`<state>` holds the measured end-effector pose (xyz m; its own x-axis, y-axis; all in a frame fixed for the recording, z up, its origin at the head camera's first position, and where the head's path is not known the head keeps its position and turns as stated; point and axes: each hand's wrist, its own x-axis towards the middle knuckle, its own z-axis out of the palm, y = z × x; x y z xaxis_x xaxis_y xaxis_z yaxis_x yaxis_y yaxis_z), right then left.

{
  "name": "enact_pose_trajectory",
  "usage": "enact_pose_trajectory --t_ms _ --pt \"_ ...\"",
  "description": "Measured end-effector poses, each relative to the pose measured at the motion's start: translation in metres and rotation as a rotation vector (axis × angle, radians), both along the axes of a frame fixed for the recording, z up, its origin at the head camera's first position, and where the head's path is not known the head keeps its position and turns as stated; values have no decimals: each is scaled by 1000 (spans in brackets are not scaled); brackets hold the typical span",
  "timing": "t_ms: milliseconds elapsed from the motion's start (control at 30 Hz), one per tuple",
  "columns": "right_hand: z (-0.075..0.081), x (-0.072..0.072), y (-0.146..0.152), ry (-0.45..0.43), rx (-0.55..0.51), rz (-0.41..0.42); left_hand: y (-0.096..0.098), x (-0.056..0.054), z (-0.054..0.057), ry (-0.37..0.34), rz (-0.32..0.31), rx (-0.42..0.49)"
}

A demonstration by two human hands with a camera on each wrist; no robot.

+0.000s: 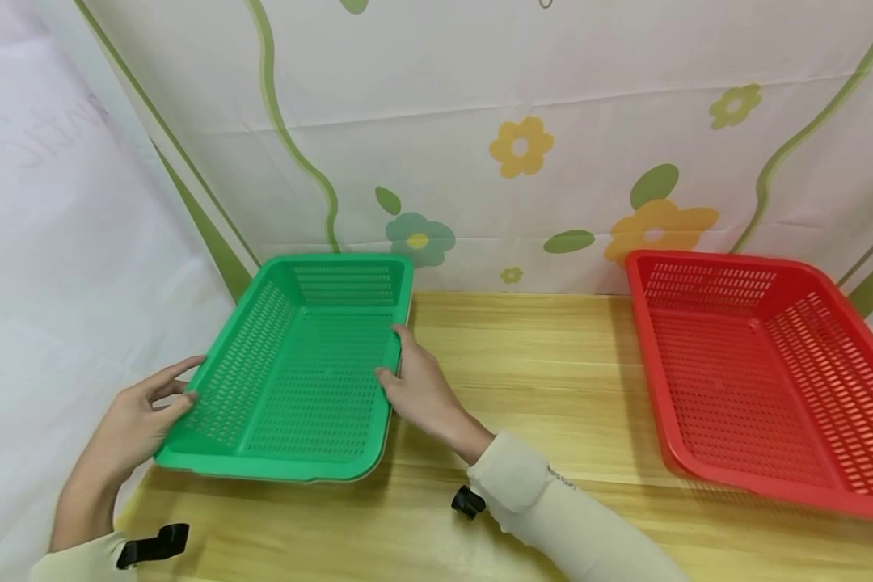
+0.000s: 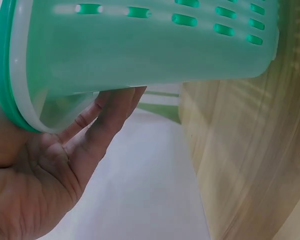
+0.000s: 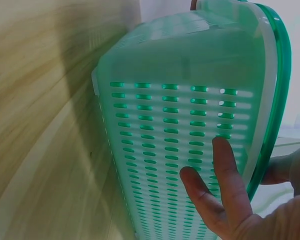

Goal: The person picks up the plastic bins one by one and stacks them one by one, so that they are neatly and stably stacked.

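A rectangular green plastic basket (image 1: 327, 347) with slotted walls and floor is at the left of the table, held from both long sides. My left hand (image 1: 131, 420) grips its left rim, thumb at the top edge. In the left wrist view, the fingers (image 2: 107, 120) of that hand lie along the basket's outer wall. On the opposite side my right hand (image 1: 422, 388) holds the right rim, its thumb over the edge. From the right wrist, two fingertips (image 3: 222, 150) press on the pale, slotted outer wall (image 3: 185, 65) under the green rim. Nothing lies inside the basket.
A red slotted basket (image 1: 727, 388) stands at the right of the wooden table (image 1: 524, 356). Behind the table hangs a white cloth (image 1: 451, 162) with printed flowers and vines. Another white sheet (image 1: 80, 283) hangs close on the left.
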<state>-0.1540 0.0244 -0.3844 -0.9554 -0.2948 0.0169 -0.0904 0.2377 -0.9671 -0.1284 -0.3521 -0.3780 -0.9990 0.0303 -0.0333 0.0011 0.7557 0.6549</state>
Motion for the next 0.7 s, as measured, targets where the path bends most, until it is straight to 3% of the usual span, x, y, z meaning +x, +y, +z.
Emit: enact_pose_trajectory --t_ms 433,700 --pt "2 1 31 29 80 -52 36 -4 0 53 -54 27" --pt "0 2 56 6 65 -110 66 -4 2 66 -75 67"
